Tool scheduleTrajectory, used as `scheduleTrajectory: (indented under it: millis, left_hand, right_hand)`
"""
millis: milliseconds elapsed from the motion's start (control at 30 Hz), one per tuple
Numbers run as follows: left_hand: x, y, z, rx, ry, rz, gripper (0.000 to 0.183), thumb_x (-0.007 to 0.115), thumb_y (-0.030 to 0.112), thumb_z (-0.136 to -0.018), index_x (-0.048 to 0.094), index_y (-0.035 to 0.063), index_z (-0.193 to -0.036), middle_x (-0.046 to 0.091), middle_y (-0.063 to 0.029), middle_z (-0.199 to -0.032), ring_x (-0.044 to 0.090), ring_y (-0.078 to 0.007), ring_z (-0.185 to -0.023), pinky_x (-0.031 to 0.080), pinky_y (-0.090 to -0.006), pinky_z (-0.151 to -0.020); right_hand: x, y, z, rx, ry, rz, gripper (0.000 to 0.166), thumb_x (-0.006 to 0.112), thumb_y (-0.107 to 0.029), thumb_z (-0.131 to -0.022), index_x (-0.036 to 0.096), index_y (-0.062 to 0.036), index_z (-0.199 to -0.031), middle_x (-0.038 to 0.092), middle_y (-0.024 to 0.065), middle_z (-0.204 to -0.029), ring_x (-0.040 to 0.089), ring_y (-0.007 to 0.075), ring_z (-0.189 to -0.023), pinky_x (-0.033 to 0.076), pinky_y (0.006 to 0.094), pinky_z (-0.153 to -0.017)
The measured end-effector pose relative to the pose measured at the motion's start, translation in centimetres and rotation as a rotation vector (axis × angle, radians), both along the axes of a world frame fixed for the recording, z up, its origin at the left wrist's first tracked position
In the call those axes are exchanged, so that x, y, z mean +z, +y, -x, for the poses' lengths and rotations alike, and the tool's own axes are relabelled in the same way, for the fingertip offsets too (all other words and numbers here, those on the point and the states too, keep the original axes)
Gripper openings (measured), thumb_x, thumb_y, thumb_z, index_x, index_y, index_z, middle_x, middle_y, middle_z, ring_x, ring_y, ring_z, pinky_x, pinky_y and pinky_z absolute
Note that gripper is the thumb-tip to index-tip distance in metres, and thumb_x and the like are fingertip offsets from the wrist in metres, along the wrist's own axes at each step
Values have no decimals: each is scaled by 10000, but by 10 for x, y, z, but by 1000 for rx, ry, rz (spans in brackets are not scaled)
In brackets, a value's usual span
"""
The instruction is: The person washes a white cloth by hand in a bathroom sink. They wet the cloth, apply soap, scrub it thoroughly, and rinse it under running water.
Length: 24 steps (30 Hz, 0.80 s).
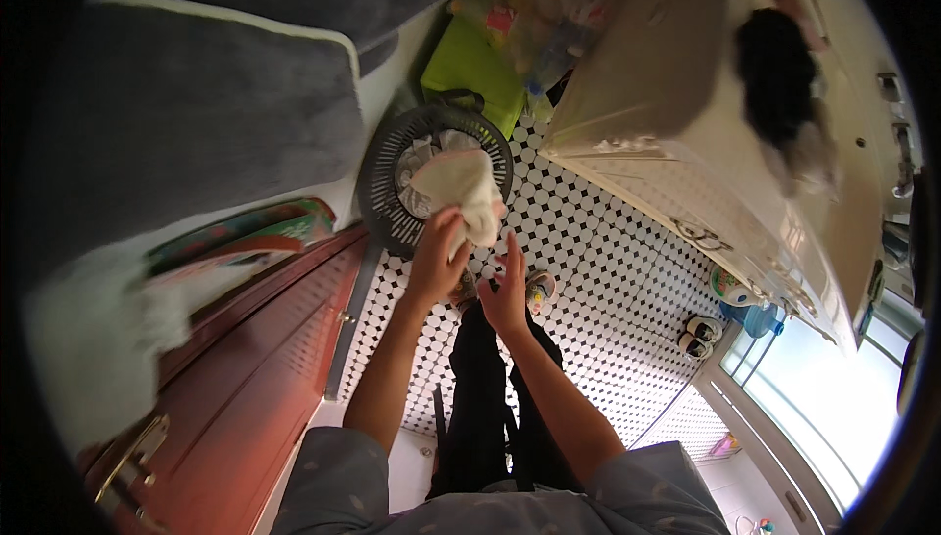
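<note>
My left hand (439,259) grips the lower edge of a white cloth (467,186) that has a pinkish border. The cloth is bunched and hangs above a dark round slotted plastic basket (382,178). Inside the basket lies a crumpled, translucent plastic bag (413,167), partly covered by the cloth. My right hand (506,291) is just to the right of the cloth and below it, fingers spread, with nothing in them. Both forearms reach forward over my legs and shoes.
A lime green bag (470,68) and plastic bottles (548,57) stand beyond the basket. A red door (257,381) is at left, below grey fabric pieces (220,109). A glossy beige fixture (639,79) bearing a black item (778,79) is at right. Shoes (700,336) sit on the patterned tile floor (588,241).
</note>
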<state>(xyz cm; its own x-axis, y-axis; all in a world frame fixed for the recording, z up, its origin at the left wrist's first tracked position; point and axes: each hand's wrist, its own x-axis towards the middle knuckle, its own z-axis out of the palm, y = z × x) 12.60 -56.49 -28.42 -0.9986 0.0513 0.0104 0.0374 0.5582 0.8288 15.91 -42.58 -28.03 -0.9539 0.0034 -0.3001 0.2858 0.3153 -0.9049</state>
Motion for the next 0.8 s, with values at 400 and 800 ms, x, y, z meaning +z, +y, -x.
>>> scheduleTrajectory:
  millis: [400,800]
  left_hand:
    - [239,-53,-95,695,17,-323,232,500,6,-794,551,13,-1020,477,-101,-1083,487,-191,-986,405,-280,-833]
    - [437,-114,-172,1102,490,687,268,531,98,-795,510,-19,-1035,495,-158,-1057,468,-300,-955,367,-382,-841]
  right_hand:
    - [225,-24,19,483,371,-183,489,654,-79,-530,540,-78,-1006,515,89,-1118,445,265,-1074,243,463,-970]
    - [396,-67,-13,841,552,144,619,612,3,-536,501,-83,-1139,576,135,-915,522,308,-865,400,378,-803]
